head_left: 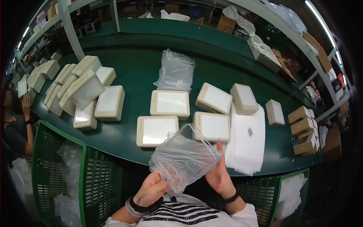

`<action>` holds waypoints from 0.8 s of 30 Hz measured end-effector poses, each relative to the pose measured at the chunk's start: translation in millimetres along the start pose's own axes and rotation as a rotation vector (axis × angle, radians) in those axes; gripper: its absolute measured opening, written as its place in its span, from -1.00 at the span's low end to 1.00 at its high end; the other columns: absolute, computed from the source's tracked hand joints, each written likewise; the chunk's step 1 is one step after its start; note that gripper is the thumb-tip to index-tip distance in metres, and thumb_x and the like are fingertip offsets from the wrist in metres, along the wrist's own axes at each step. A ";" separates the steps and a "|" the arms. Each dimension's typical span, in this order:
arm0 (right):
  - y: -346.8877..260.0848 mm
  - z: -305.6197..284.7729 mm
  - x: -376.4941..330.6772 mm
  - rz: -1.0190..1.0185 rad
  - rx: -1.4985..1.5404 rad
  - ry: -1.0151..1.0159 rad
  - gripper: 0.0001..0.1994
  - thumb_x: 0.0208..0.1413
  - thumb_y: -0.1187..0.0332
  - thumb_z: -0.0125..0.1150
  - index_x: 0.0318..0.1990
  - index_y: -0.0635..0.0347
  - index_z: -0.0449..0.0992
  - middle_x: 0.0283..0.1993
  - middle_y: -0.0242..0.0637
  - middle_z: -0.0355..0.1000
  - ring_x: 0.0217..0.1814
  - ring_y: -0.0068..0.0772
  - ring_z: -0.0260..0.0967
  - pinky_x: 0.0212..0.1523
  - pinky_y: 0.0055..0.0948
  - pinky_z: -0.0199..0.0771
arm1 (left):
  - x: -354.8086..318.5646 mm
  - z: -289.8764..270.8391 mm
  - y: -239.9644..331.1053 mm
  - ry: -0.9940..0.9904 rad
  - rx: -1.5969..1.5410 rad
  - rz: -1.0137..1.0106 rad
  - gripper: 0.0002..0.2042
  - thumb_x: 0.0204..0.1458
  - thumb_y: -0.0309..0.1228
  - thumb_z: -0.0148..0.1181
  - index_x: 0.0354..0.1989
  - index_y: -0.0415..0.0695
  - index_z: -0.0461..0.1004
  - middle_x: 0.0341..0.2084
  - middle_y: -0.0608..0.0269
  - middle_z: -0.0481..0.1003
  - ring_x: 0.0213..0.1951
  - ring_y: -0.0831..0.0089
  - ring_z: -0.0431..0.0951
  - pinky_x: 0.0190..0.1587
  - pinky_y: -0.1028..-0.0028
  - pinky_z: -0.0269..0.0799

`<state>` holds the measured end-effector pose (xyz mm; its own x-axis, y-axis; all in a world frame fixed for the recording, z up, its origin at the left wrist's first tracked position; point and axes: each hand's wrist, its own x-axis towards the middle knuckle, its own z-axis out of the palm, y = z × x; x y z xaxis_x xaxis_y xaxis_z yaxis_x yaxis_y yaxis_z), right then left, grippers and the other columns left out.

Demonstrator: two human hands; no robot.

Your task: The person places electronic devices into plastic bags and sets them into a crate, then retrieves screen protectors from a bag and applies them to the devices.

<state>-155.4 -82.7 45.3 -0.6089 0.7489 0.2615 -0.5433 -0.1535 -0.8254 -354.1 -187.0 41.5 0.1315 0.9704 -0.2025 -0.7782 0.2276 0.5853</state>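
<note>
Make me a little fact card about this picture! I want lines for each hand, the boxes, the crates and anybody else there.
Left hand: gripping a clear plastic bag
Right hand: open, at the bag's right side
Boxes: beige boxes with pale tops, on a green table
Crates: green, left crate and right crate
Anybody else: another person's hand, far left, near more boxes

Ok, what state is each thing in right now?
Clear plastic bag: crumpled, no box visible inside.
Left hand: closed on the bag.
Right hand: open, at the bag's right side.
Stacked clear bags: lying flat.
Front-left cream box: looks closed.
Leaning cream box: tilted.
White sheets: spread flat.
Left green crate: open-topped, plastic inside.
Ceiling lamp: lit.
</note>
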 end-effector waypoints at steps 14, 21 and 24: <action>-24.1 41.9 -56.2 0.575 0.181 -0.030 -0.32 0.08 0.39 0.19 0.32 0.35 0.01 0.23 0.10 0.20 0.18 -0.10 0.30 0.09 -0.32 0.40 | -106.8 3.1 -16.7 0.154 0.404 0.159 -0.70 0.13 -0.50 0.02 0.02 -0.36 0.28 -0.12 0.20 0.44 -0.14 0.57 0.44 -0.08 0.57 0.35; -18.6 64.0 -32.1 0.351 -0.268 0.167 -0.56 0.18 0.43 0.06 0.20 0.39 0.22 -0.01 0.09 0.42 -0.05 -0.15 0.48 -0.15 -0.37 0.57 | -129.0 16.7 44.9 0.424 1.029 -0.086 -0.82 0.02 -0.57 0.09 -0.19 -0.26 0.47 -0.41 0.25 0.53 -0.41 0.59 0.50 -0.34 0.59 0.42; -13.3 47.0 -26.1 0.213 -0.201 0.352 -0.59 0.17 0.44 0.06 0.15 0.41 0.27 -0.11 0.03 0.48 -0.12 -0.19 0.52 -0.18 -0.40 0.58 | -162.0 -18.4 104.9 0.809 0.960 0.521 -0.88 -0.01 -0.44 0.15 -0.32 -0.21 0.48 -0.50 0.32 0.51 -0.51 0.64 0.45 -0.42 0.61 0.38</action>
<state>-159.4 -130.5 73.0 -0.4427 0.8929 -0.0818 -0.2833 -0.2258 -0.9321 -468.3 -321.8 121.3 -0.6968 0.7173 0.0021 0.1478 0.1408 0.9789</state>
